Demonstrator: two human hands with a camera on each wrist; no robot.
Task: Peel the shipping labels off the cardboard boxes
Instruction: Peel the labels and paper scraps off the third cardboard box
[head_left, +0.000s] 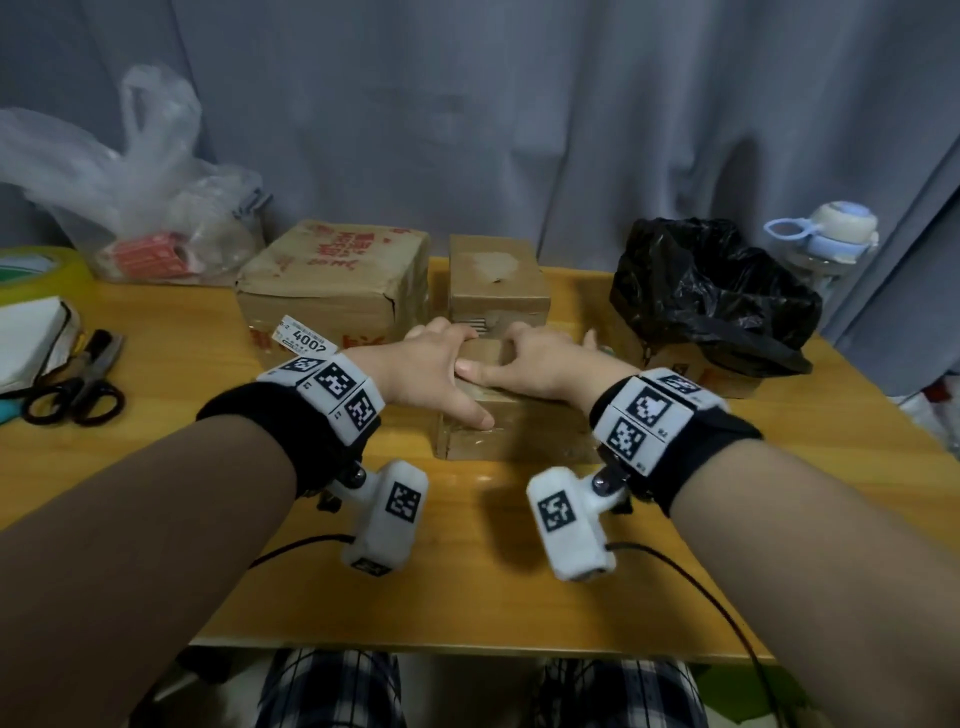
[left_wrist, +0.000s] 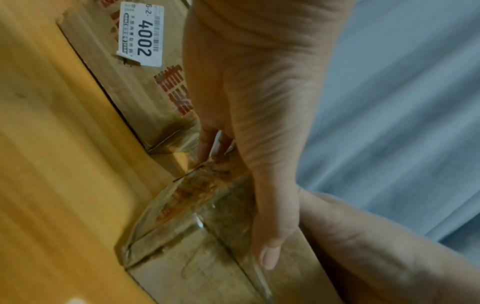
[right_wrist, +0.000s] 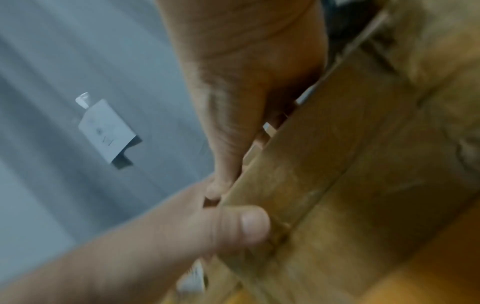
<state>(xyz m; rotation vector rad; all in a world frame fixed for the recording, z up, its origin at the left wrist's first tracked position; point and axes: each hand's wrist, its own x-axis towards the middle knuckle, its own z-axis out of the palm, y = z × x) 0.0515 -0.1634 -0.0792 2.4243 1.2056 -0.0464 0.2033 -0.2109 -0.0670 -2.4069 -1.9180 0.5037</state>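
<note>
My forearms reach out over the table (head_left: 156, 415), a marker band and a small camera on each wrist. Both hands are on the near box (head_left: 519, 431), a small taped carton lying in the middle of the table.

My left hand (head_left: 431, 364) lies across the box's top left part. Its fingers curl over the far edge and the thumb (left_wrist: 270, 242) stretches flat along the taped top toward me, so it grips the box. My right hand (head_left: 540, 364) sits beside it on the top, fingers bent down over the far edge, thumb pointing left until it meets my left hand. From the right wrist view the picture is blurred, yet the fingers are hooked over the box's edge.

Behind, to the left, stands the big box (head_left: 332, 280) with red print. A white label (left_wrist: 140, 35) reading 4002 is stuck on its front face, one corner lifted. Next to it stands the middle box (head_left: 498, 280), with a pale torn patch on top.

To the right is a black bag (head_left: 711, 291) and a bottle (head_left: 831, 234). To the left lie scissors (head_left: 78, 389), a tape roll (head_left: 47, 270) and a clear bag (head_left: 130, 182).
</note>
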